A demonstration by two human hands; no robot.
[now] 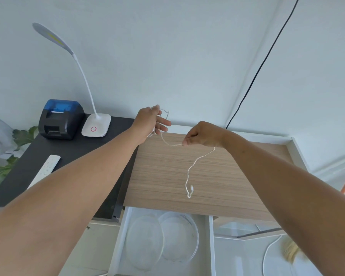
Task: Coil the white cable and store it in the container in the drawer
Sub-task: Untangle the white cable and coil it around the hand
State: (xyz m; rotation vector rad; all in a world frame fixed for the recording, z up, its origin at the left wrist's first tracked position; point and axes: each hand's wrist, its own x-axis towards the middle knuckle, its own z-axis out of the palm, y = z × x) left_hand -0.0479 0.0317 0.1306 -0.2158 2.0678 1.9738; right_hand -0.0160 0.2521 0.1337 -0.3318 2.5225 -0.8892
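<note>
My left hand [150, 121] is raised above the wooden cabinet top, with loops of the thin white cable [195, 162] wound around its fingers. My right hand [202, 135] pinches the cable a short way along. From there the free end hangs down to a small white plug [190, 191] over the wood. Below, the white drawer [211, 236] stands pulled out. A round clear container [179, 238] sits inside it, with a clear lid [143, 242] leaning at its left.
A wooden cabinet top [167, 176] lies under my hands. On the dark desk [74, 150] to the left are a black-and-blue printer [61, 119], a white desk lamp [96, 124] and a white remote [46, 169]. A black wire [263, 62] runs down the wall.
</note>
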